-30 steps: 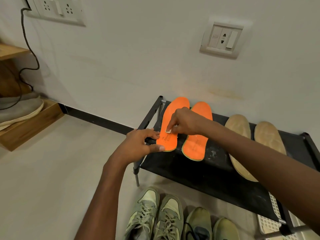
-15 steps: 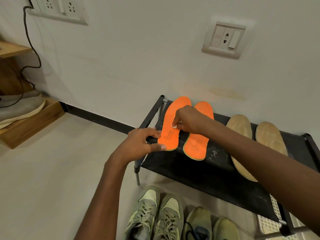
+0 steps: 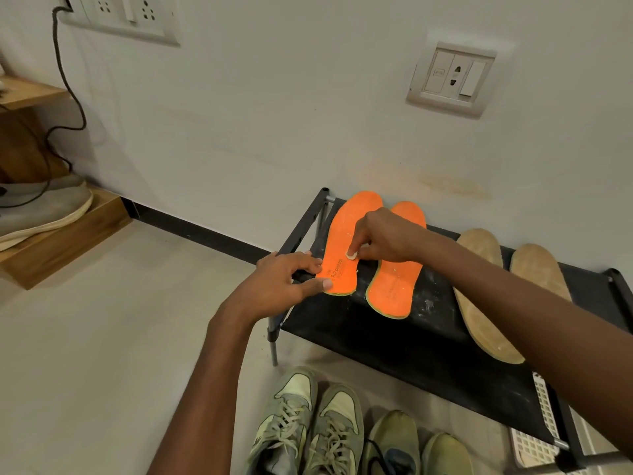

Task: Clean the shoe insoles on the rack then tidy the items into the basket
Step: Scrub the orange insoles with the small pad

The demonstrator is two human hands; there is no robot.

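On the black rack (image 3: 394,341) four insoles are laid side by side, toes toward the wall. The left orange insole (image 3: 346,234) is the one being cleaned. Its heel end is held at the front left corner of the rack by the left hand (image 3: 287,279), whose thumb and fingertips are pressed flat on the heel edge, slightly apart and not curled around it. A small white piece, seemingly an eraser (image 3: 351,255), is pinched between the fingertips of the right hand (image 3: 383,238) and is pressed on the middle of this insole, just above the printed text. The second orange insole (image 3: 394,279) is lying just beside it, and two tan insoles (image 3: 486,289) are placed further right, partly hidden by the right forearm. White crumbs are seen on the rack cloth. A white basket (image 3: 537,437) is visible under the right end of the rack, and shoes (image 3: 308,426) are standing on the floor below.

The insole is judged to be light, thin and flexible, with a soft foam face, so it is likely to slide or buckle when it is rubbed. It is best held down flat at the heel, near the rubbing place. For carrying to the basket it can be taken by the edge at the heel or at mid-length, where it bends least
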